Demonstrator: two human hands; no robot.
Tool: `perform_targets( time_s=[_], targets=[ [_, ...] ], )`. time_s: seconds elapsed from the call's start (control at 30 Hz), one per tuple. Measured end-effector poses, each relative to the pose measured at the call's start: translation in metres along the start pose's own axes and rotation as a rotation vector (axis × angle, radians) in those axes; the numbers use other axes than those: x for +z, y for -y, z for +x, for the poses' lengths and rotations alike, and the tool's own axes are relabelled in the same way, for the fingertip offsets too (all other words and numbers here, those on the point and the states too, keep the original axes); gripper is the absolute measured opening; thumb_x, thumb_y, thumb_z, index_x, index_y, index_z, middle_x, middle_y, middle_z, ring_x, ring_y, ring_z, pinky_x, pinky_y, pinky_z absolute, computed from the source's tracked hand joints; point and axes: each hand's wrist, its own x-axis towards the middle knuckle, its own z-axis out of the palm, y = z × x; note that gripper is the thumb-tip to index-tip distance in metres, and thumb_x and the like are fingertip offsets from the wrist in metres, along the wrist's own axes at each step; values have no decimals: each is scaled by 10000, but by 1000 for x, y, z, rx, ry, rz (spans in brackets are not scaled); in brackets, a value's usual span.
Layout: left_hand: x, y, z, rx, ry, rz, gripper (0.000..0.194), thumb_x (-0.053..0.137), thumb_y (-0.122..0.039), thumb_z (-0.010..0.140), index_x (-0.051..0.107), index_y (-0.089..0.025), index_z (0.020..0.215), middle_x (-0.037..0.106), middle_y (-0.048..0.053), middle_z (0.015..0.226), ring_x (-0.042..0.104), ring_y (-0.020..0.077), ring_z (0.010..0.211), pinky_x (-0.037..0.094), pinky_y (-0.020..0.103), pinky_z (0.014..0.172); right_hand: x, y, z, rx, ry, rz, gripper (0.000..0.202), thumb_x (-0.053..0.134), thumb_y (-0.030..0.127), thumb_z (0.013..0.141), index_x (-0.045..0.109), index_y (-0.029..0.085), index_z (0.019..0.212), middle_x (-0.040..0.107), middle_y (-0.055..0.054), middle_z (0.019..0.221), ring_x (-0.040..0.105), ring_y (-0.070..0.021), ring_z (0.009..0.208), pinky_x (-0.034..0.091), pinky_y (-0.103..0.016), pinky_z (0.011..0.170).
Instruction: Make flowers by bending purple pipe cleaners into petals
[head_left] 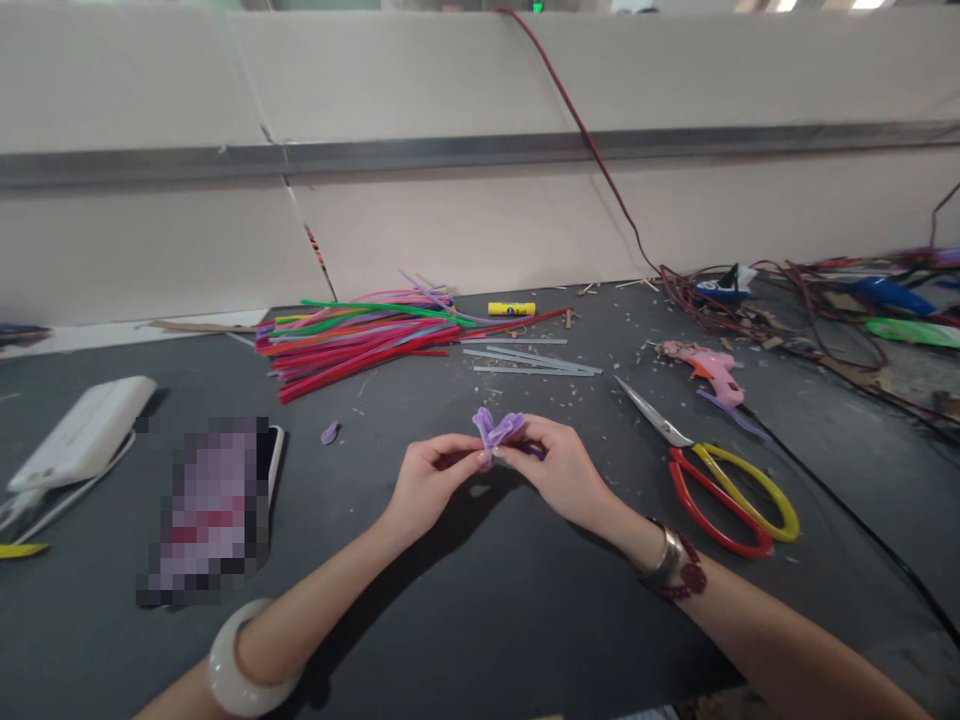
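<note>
Between my two hands is a purple pipe cleaner [495, 428], bent into loops that stick up above the fingertips. My left hand [439, 480] pinches its base from the left with thumb and fingers. From the right, my right hand [559, 470] grips the same base, the thumb close to the other thumb. Both hands are held over the dark table [480, 620]. A small purple looped piece [330, 433] lies on the table to the left of my hands. Where the loops join is partly hidden by the fingertips.
Behind my hands lie a bundle of coloured pipe cleaners [360, 345], a yellow tube [511, 309] and several glue sticks [532, 358]. Scissors [705, 470] and a pink glue gun [705, 370] lie right. A phone [210, 510] and white power bank [86, 430] lie left.
</note>
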Motion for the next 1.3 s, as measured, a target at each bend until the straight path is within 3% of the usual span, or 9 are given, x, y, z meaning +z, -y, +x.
perform_targets(
  time_s=[0.2,0.3,0.37,0.43,0.57,0.67,0.9,1.07,1.3],
  targets=[
    [1,2,-1,-19,26,-26,132,706,-187,627,702,-139,749,699,35,690,631,152,646,496,251,671,1,2,-1,-23,-31,-64,68,599,197,747,659,168,733,647,-40,766,580,-144,707,442,-258,628],
    [0,5,0,-40,40,-58,143,689,-198,654,702,-142,784,698,36,686,630,149,634,501,254,651,0,2,1,23,18,29,72,605,211,737,658,163,727,647,-40,789,582,-150,754,443,-271,684],
    [-1,7,1,-54,49,-104,155,687,-193,659,700,-148,807,700,33,704,629,140,636,501,251,655,-2,1,3,101,78,160,80,607,215,729,655,155,753,640,-29,774,576,-136,743,437,-262,685],
    [-2,8,1,-67,60,-155,159,687,-184,664,697,-154,819,700,26,717,624,125,635,497,242,666,-4,0,5,227,139,291,99,608,209,721,648,141,779,609,-2,688,531,-92,612,410,-221,583],
    [-1,8,0,-100,96,-251,148,685,-181,672,698,-155,817,694,23,701,611,107,620,488,238,677,-8,-3,6,477,275,520,125,624,235,707,621,120,754,438,64,522,243,-21,400,167,-188,394],
    [0,6,-2,-142,128,-321,131,694,-178,663,703,-151,791,684,21,672,599,97,597,484,234,666,-9,-5,5,553,363,674,135,650,244,687,588,124,699,364,78,506,189,-22,411,115,-203,405],
    [-5,5,0,-268,234,-475,99,698,-160,662,696,-113,749,659,25,635,584,67,568,477,163,597,-5,-4,6,470,247,612,222,704,282,632,615,129,766,477,45,572,263,-27,438,163,-192,413],
    [-9,6,2,-377,333,-554,119,732,-155,620,677,-92,704,639,26,581,581,63,514,474,139,534,-1,-8,3,442,296,656,221,714,293,627,592,161,755,457,61,566,289,-31,437,190,-186,408],
    [-9,6,1,-394,480,-604,200,711,-150,651,645,-118,837,629,17,578,567,56,480,448,119,481,5,-8,1,377,214,638,257,719,291,615,584,183,806,481,69,581,291,-25,404,211,-175,373]
  ],
)
